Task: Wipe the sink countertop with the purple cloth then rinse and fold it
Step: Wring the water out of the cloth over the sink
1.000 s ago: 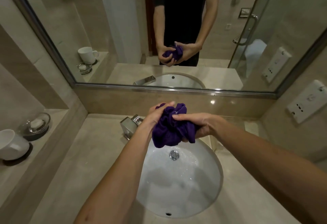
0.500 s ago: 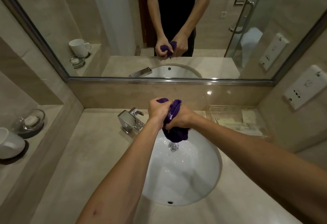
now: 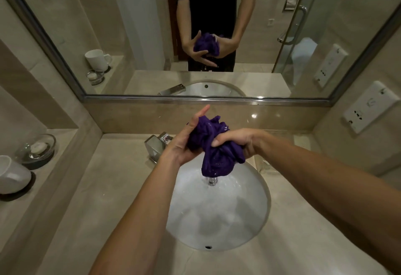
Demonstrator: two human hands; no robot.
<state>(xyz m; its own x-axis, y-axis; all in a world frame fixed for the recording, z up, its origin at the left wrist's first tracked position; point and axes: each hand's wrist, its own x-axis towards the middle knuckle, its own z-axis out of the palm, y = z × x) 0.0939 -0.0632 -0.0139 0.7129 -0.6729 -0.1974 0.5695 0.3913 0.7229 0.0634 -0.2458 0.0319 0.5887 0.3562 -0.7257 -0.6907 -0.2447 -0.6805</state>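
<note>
Above sink (image 3: 217,220) — purple cloth (image 3: 213,146) hangs lengthwise downward, right hand (image 3: 237,144) gripping, left hand (image 3: 184,142) cradling flat-fingered.

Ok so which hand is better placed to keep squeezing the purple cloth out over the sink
Probably the right. The right hand has its fingers curled round the bunched purple cloth above the sink. The left hand only cups the cloth from the side, fingers straight, so it can steady it.
</note>
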